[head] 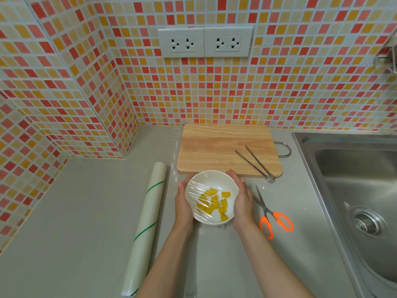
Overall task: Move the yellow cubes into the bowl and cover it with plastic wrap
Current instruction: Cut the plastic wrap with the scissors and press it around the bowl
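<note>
While both hands cup it from opposite sides, the round white ceramic bowl (211, 196) sits on the grey bench (86, 211) just in front of the near edge of the pale wooden cutting board (225, 147). Left hand (183, 206) is flat against the bowl's left wall, right hand (241, 201) against the right wall, fingers curved round toward the far rim. Each grip is spread and pressed on the bowl's outside, not pinching.

Yellow cubes (212, 204) lie inside, bunched toward the near-right of the bowl floor. Clear plastic wrap (200, 191) is stretched over the mouth, with wrinkles and glare across the left half.

Key relation: bowl lies directly between the two palms, both equally near, so any smoothing or tucking of the film runs down the walls under each hand. Judging by this, the cubes are moved and the cover is on; only sealing the edges seems left.

Long roll of plastic wrap with green stripes (147, 222) lies to the left, axis running near-to-far. Metal tongs (254, 163) rest on the board's right part; orange-handled scissors (269, 214) lie right of the right hand.

Hard to tell: whether the film clings all round the rim, the near and underside edges are hidden by palms and bowl. Fingertips behind the far rim are partly hidden. Loose film by the board's left edge is barely readable.
</note>
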Motion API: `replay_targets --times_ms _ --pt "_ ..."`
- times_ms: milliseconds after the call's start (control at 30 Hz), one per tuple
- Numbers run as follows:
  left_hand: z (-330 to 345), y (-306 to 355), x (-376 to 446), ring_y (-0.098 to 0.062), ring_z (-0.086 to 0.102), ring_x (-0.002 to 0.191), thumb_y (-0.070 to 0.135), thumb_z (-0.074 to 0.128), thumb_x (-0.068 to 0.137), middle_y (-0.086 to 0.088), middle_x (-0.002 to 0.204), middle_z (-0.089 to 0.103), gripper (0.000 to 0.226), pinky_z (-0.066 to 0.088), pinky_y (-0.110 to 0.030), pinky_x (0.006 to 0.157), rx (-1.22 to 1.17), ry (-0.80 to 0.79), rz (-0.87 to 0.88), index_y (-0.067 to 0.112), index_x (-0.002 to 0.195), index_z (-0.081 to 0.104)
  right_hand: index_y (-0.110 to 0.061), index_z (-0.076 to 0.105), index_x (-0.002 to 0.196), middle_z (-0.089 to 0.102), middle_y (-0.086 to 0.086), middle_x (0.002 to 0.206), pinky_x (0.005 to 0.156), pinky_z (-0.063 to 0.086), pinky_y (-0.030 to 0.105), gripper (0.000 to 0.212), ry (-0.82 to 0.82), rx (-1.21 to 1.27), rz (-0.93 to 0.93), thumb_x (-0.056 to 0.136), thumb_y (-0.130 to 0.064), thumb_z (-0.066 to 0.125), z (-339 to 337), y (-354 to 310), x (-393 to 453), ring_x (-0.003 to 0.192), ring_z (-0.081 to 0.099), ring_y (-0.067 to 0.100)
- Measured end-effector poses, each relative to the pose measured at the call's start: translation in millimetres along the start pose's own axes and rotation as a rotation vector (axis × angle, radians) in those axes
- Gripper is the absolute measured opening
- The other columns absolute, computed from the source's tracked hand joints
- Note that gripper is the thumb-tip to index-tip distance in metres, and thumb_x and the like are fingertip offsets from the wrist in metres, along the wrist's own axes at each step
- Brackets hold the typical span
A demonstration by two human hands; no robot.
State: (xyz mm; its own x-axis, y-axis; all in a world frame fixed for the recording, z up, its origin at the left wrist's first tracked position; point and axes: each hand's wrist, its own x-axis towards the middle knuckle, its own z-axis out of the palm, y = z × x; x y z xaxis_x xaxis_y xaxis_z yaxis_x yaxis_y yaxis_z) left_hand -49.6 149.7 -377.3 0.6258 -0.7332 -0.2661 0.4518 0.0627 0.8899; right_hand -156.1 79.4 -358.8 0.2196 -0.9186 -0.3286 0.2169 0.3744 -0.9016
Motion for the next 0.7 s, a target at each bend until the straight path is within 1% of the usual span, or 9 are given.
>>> replay_targets --times_ms 100,167,233,300,367,467,500,600,700 --pt "8.5 -1.5 0.1 -0.025 0.061 0.113 0.039 0.023 0.101 -0.008 0.117 0.068 0.048 0.046 -0.039 0.098 0.024 0.08 0.015 0.026 0.108 0.068 -0.032 0.072 0.098 0.069 -0.001 0.112 0.09 0.051 0.035 0.035 -0.023 -0.053 -0.035 0.095 -0.037 0.037 -2.9 0.0 6.9 0.104 0.064 0.018" --pt "10.7 -0.4 3.2 -0.018 0.063 0.108 0.033 0.026 0.101 -0.004 0.115 0.069 0.043 0.048 -0.031 0.094 0.067 0.099 0.039 0.027 0.107 0.069 -0.032 0.071 0.098 0.069 0.0 0.112 0.09 0.051 0.034 0.036 -0.02 -0.076 -0.07 0.097 -0.034 0.035 -2.6 -1.0 9.8 0.103 0.064 0.018" --pt "10.1 2.0 7.5 -0.003 0.067 0.095 0.025 0.031 0.1 0.009 0.104 0.073 0.04 0.052 -0.015 0.079 0.106 0.123 0.065 0.031 0.099 0.071 -0.034 0.07 0.098 0.069 0.0 0.111 0.09 0.05 0.033 0.035 -0.025 -0.092 -0.095 0.097 -0.034 0.034 0.1 -1.6 12.0 0.103 0.064 0.016" --pt "9.2 4.2 10.1 0.006 0.067 0.087 0.021 0.031 0.1 0.015 0.098 0.072 0.04 0.05 -0.007 0.069 0.127 0.131 0.074 0.032 0.096 0.07 -0.033 0.069 0.1 0.069 -0.001 0.109 0.093 0.049 0.034 0.035 -0.032 -0.094 -0.108 0.098 -0.033 0.034 2.2 0.2 14.7 0.105 0.063 0.017" --pt "8.2 5.4 11.1 0.006 0.066 0.088 0.019 0.03 0.1 0.015 0.101 0.07 0.039 0.051 -0.007 0.07 0.147 0.122 0.076 0.03 0.1 0.068 -0.031 0.068 0.103 0.068 0.001 0.112 0.093 0.049 0.034 0.035 -0.036 -0.095 -0.114 0.098 -0.033 0.034 4.0 2.0 17.6 0.105 0.063 0.017" --pt "5.7 9.1 12.2 0.006 0.063 0.09 0.018 0.029 0.1 0.012 0.105 0.068 0.037 0.051 -0.009 0.073 0.156 0.109 0.069 0.025 0.11 0.064 -0.032 0.068 0.103 0.067 0.003 0.116 0.086 0.05 0.027 0.035 -0.043 -0.101 -0.131 0.098 -0.033 0.033 7.3 5.1 21.9 0.101 0.063 0.012" --pt "4.9 10.1 12.4 0.006 0.063 0.089 0.018 0.029 0.101 0.011 0.105 0.067 0.037 0.051 -0.008 0.072 0.162 0.103 0.07 0.022 0.114 0.063 -0.033 0.067 0.103 0.067 0.004 0.116 0.087 0.049 0.027 0.035 -0.047 -0.107 -0.135 0.098 -0.033 0.033 8.3 6.2 22.9 0.102 0.063 0.013" --pt "4.3 7.7 11.3 0.007 0.062 0.091 0.018 0.028 0.101 0.007 0.107 0.066 0.038 0.048 -0.004 0.07 0.196 0.074 0.067 0.015 0.122 0.059 -0.036 0.067 0.099 0.067 0.005 0.117 0.095 0.049 0.036 0.035 -0.038 -0.127 -0.127 0.098 -0.033 0.032 5.1 11.4 25.1 0.106 0.062 0.018" --pt "7.9 2.6 9.7 -0.009 0.061 0.1 0.019 0.028 0.102 -0.001 0.114 0.064 0.039 0.05 -0.008 0.076 0.225 0.068 0.051 0.011 0.125 0.058 -0.037 0.067 0.099 0.067 0.003 0.115 0.1 0.047 0.045 0.034 -0.023 -0.152 -0.11 0.098 -0.035 0.033 -2.6 13.8 27.2 0.108 0.061 0.021"
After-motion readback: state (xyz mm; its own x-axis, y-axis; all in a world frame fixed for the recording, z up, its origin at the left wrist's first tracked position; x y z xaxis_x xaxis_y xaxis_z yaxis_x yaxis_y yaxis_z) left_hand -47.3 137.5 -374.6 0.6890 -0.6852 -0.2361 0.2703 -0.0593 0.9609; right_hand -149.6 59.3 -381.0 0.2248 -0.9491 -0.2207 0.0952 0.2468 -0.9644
